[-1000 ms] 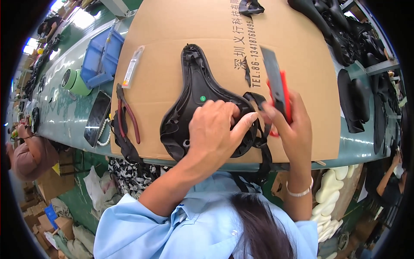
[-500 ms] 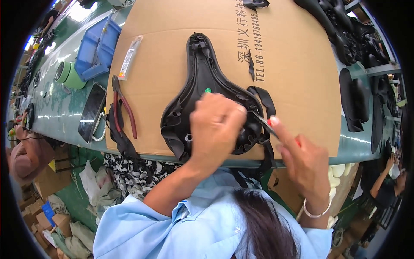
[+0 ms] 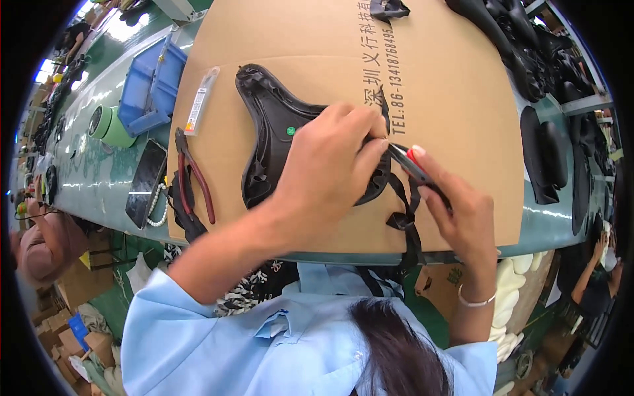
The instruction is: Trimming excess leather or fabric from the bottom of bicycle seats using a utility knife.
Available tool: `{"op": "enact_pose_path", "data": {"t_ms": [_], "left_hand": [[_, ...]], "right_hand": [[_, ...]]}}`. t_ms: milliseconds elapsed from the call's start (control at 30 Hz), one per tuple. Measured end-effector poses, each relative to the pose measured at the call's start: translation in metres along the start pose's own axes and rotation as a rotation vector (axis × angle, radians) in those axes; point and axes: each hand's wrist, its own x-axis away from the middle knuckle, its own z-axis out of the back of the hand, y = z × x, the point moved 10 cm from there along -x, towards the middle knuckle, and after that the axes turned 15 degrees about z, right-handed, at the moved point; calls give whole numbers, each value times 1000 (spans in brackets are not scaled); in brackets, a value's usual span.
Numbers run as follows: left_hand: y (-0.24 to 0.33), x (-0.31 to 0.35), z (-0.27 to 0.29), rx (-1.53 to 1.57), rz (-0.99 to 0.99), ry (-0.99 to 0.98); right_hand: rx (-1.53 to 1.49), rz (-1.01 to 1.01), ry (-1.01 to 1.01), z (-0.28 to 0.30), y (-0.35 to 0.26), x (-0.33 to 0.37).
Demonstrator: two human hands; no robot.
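Note:
A black bicycle saddle [image 3: 265,142] lies underside up on a cardboard sheet, its nose pointing to the far left. Gathered black cover material runs round its rim, and a small green sticker [image 3: 290,131] marks the underside. My left hand [image 3: 333,155] reaches across the wide end and pinches the cover's edge at the right, hiding much of that end. In my right hand [image 3: 462,208] is a utility knife [image 3: 422,173] with a red slider. Its blade tip meets the edge beside my left fingertips. Cut black strips [image 3: 407,224] hang down just right of the saddle.
Red-handled cutting pliers [image 3: 195,175], a slim clear packet [image 3: 201,102] and black scraps lie at the left of the cardboard [image 3: 462,152]. Beyond are a phone [image 3: 146,183], a green cup [image 3: 112,127] and a blue bin [image 3: 150,89]. Black covers [image 3: 545,155] lie at the right.
The saddle has turned, its nose swinging left and its wide end shifting up and right. My left hand has moved up and right to the edge; the knife has risen slightly with my right hand.

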Motion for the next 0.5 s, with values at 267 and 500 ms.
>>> {"op": "enact_pose_path", "data": {"t_ms": [267, 500], "left_hand": [[-11, -52, -28, -359, -132, -376], [-34, -82, 3, 665, 365, -313]], "right_hand": [[-283, 56, -11, -11, 8, -23], [-433, -387, 71, -38, -12, 29]]}}
